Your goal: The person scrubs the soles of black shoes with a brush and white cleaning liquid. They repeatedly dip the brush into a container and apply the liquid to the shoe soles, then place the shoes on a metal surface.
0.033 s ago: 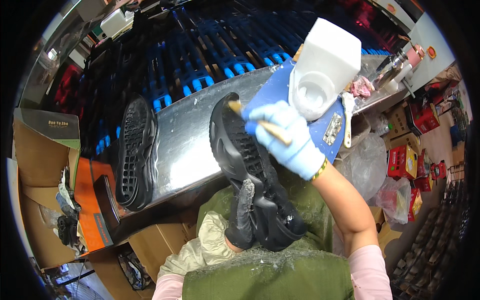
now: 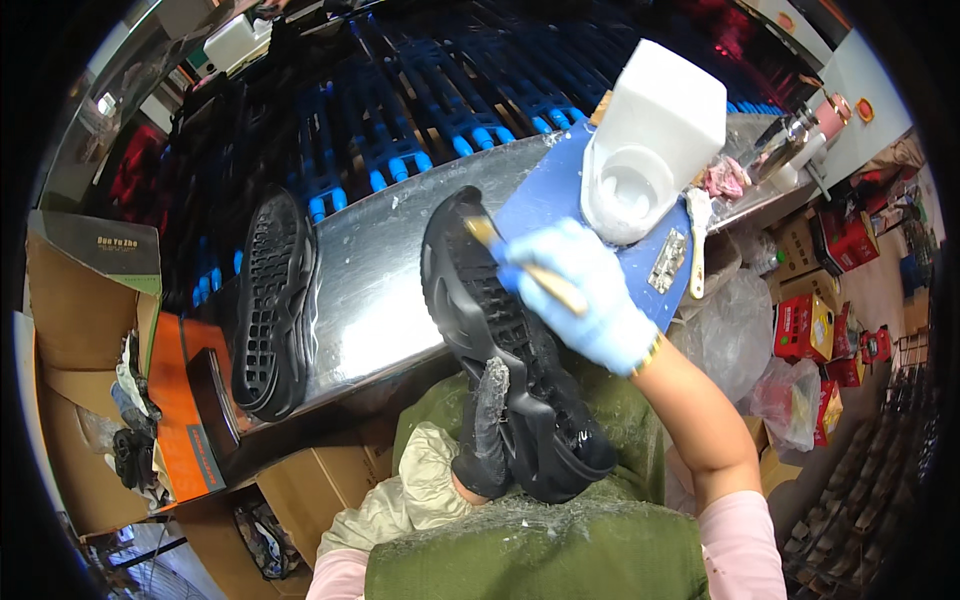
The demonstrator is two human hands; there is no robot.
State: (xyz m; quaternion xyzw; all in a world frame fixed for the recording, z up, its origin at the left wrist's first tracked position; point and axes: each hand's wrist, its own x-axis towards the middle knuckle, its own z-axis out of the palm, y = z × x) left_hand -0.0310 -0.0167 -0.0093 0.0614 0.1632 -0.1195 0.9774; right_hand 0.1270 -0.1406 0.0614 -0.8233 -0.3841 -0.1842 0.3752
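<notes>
A black shoe sole (image 2: pixel 474 299) with a gridded inside stands tilted over my lap, its upper end over the metal bench edge. My left hand (image 2: pixel 487 425), in a dark glove crusted with pale residue, is closed round the sole's left side near the lower end. My right hand (image 2: pixel 580 290), in a light blue glove, grips a wooden-handled brush (image 2: pixel 553 288). The brush's bristles are at the inside of the sole's upper part; I cannot tell if they touch. A second black sole (image 2: pixel 272 305) stands on the bench's left end.
On a blue board (image 2: pixel 540 190) at right stand a white cut-open container (image 2: pixel 668 95) and a white-handled scraper or brush (image 2: pixel 698 250). Blue-tipped conveyor rods (image 2: pixel 403 165) run behind the metal bench (image 2: pixel 375 270). An open cardboard box (image 2: pixel 90 330) is at left; plastic bags (image 2: pixel 725 330) hang at right.
My right hand and the brush have moved slightly down and to the right along the sole. The left hand and both soles look the same.
</notes>
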